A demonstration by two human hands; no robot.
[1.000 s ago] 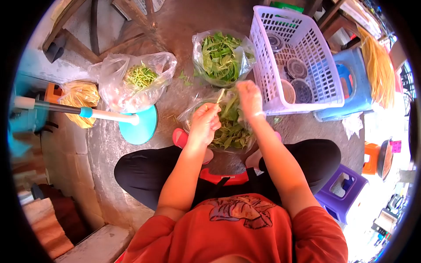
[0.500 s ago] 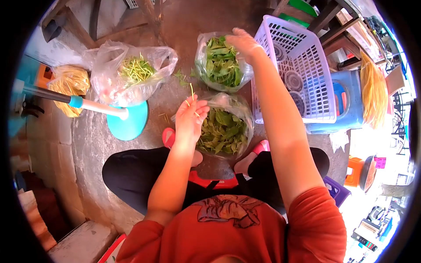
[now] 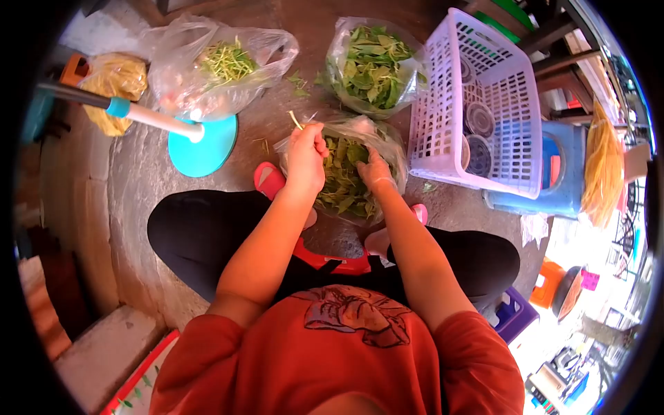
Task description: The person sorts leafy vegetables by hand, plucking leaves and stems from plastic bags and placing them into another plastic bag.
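My left hand point(image 3: 306, 153) is closed round a few pale green stems point(image 3: 296, 120), at the left edge of the near plastic bag. Inside that bag lie green leaves point(image 3: 344, 185). My right hand point(image 3: 375, 171) reaches into the bag from the right, fingers apart and touching the leaves; its fingertips are partly lost among them. Beyond stands a second clear bag of leaves point(image 3: 373, 69). Cut green stems point(image 3: 228, 61) lie in another clear bag point(image 3: 181, 69) at the upper left.
A white perforated basket point(image 3: 443, 104) with round lids rests at the right, beside a blue stool point(image 3: 564, 166). At the left are a turquoise disc with a pole point(image 3: 207, 149) and a yellow bundle in plastic point(image 3: 114, 86). A purple stool point(image 3: 513, 317) is lower right.
My right hand has come down from the far bag to the leaves in the near one. My left hand has closed round the stems. The view has shifted, so the bags appear higher.
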